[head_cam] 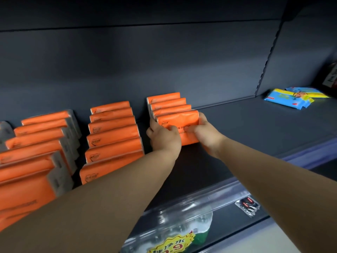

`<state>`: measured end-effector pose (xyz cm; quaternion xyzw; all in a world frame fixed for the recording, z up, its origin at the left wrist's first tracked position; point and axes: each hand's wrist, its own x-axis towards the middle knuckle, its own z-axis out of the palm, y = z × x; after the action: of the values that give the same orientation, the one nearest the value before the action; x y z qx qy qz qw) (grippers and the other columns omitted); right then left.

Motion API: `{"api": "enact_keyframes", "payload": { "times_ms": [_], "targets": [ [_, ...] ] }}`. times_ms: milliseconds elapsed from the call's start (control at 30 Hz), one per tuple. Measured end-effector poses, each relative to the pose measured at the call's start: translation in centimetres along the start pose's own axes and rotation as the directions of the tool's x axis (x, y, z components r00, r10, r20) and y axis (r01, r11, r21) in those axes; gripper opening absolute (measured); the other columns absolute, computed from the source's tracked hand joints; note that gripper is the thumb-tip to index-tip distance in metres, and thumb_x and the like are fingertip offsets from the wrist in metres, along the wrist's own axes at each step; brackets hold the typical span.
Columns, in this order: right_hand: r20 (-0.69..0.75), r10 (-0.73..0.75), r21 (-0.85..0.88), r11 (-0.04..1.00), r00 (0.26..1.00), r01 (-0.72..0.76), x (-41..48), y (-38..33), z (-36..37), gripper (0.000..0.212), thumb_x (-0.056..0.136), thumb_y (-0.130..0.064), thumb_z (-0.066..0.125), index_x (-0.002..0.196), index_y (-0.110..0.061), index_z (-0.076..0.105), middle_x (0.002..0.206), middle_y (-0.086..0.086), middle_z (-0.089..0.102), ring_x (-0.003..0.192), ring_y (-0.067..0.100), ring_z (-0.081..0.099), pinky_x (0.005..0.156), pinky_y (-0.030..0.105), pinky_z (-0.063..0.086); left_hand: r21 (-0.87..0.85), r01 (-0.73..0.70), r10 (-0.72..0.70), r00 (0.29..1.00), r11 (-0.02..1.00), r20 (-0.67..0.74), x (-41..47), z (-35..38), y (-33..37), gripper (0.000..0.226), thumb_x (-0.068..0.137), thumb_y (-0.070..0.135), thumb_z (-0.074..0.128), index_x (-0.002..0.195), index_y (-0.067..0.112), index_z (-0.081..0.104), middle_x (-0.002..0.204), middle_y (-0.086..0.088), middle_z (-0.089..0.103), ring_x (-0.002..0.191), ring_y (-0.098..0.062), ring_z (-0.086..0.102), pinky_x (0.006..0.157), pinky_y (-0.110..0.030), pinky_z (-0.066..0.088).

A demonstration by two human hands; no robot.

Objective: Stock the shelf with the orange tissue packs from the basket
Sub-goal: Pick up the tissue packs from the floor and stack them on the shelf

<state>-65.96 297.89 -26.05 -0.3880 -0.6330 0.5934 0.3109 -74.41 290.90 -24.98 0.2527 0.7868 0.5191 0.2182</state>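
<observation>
Three rows of orange tissue packs stand on the dark shelf (246, 125). In the right row, the front orange pack (179, 118) stands upright against three others behind it. My left hand (164, 136) grips its left edge, with the thumb on its face. At the pack's right edge my right hand (204, 131) holds on, fingers wrapped behind it and thumb across the front. A middle row of orange packs (113, 137) and a left row (36, 148) run toward me. The basket is out of view.
Blue wipe packs (291, 98) lie at the far right of the shelf, past a slotted upright (268, 57). A clear price rail (191, 203) runs along the shelf's front edge, with a yellow price tag (171, 243) below. Bare shelf lies right of my hands.
</observation>
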Motion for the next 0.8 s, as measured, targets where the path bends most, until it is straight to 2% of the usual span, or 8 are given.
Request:
{"api": "enact_keyframes", "payload": {
  "times_ms": [167, 233, 367, 500, 567, 667, 800],
  "targets": [
    [-0.002, 0.003, -0.006, 1.000, 1.000, -0.003, -0.4, 0.2, 0.2, 0.058, 0.089, 0.001, 0.051, 0.138, -0.022, 0.033, 0.109, -0.004, 0.059, 0.110, 0.015, 0.055, 0.087, 0.027, 0.043, 0.017, 0.045, -0.045, 0.999, 0.999, 0.024, -0.2, -0.1, -0.5, 0.060, 0.098, 0.024, 0.046, 0.150, 0.012, 0.020, 0.146, -0.015, 0.032, 0.122, -0.034, 0.047, 0.081, -0.032, 0.035],
    [-0.002, -0.001, -0.005, 1.000, 1.000, 0.001, -0.9, 0.3, 0.2, 0.062, 0.089, -0.002, 0.055, 0.141, -0.024, 0.030, 0.111, -0.005, 0.058, 0.110, 0.014, 0.054, 0.088, 0.027, 0.042, 0.022, 0.057, -0.058, 0.998, 0.998, 0.025, -0.2, -0.3, -0.7, 0.060, 0.097, 0.024, 0.047, 0.150, 0.011, 0.020, 0.146, -0.015, 0.032, 0.122, -0.033, 0.048, 0.079, -0.030, 0.033],
    [-0.025, -0.007, 0.007, 1.000, 1.000, 0.007, -1.7, 0.4, 0.1, 0.065, 0.089, -0.006, 0.059, 0.143, -0.024, 0.027, 0.115, -0.005, 0.057, 0.111, 0.013, 0.053, 0.091, 0.027, 0.039, 0.061, 0.074, -0.075, 0.997, 0.995, 0.011, -0.6, -0.9, -0.8, 0.062, 0.099, 0.026, 0.046, 0.151, 0.012, 0.017, 0.149, -0.013, 0.031, 0.129, -0.030, 0.042, 0.081, -0.028, 0.029],
    [-0.081, -0.018, -0.038, 0.999, 0.997, 0.015, -2.7, 0.4, 0.3, 0.069, 0.086, -0.008, 0.063, 0.145, -0.020, 0.027, 0.135, 0.002, 0.050, 0.121, 0.017, 0.049, 0.098, 0.030, 0.040, 0.089, 0.073, -0.073, 0.997, 0.993, 0.003, -1.5, -1.6, -0.9, 0.066, 0.098, 0.029, 0.047, 0.152, 0.011, 0.014, 0.152, -0.013, 0.031, 0.136, -0.030, 0.037, 0.099, -0.034, 0.038],
    [-0.110, -0.016, -0.074, 0.997, 0.994, 0.008, -3.3, 0.3, 0.2, 0.081, 0.085, -0.012, 0.065, 0.150, -0.019, 0.018, 0.148, 0.002, 0.038, 0.131, 0.018, 0.042, 0.107, 0.032, 0.035, 0.079, 0.078, -0.079, 0.997, 0.994, 0.016, -2.2, -1.8, -0.9, 0.067, 0.098, 0.029, 0.048, 0.152, 0.010, 0.012, 0.151, -0.014, 0.031, 0.135, -0.030, 0.038, 0.095, -0.033, 0.039],
    [-0.154, -0.013, -0.128, 0.992, 0.988, -0.007, -4.6, -0.2, 0.1, 0.091, 0.086, -0.016, 0.064, 0.153, -0.021, 0.002, 0.158, 0.000, 0.019, 0.141, 0.020, 0.030, 0.109, 0.032, 0.029, 0.063, 0.062, -0.066, 0.996, 0.996, 0.066, -3.7, -1.9, -0.7, 0.069, 0.097, 0.028, 0.050, 0.151, 0.008, 0.013, 0.150, -0.015, 0.030, 0.129, -0.032, 0.043, 0.083, -0.030, 0.037],
    [-0.216, -0.019, -0.154, 0.988, 0.976, -0.014, -6.3, -0.5, 0.0, 0.089, 0.090, -0.020, 0.061, 0.153, -0.022, -0.002, 0.160, 0.005, 0.012, 0.143, 0.022, 0.025, 0.107, 0.030, 0.027, 0.039, 0.061, -0.065, 0.990, 0.997, 0.123, -5.5, -2.0, -0.3, 0.070, 0.096, 0.028, 0.053, 0.150, 0.006, 0.014, 0.149, -0.017, 0.030, 0.127, -0.033, 0.045, 0.093, -0.035, 0.041]
  ]
}}
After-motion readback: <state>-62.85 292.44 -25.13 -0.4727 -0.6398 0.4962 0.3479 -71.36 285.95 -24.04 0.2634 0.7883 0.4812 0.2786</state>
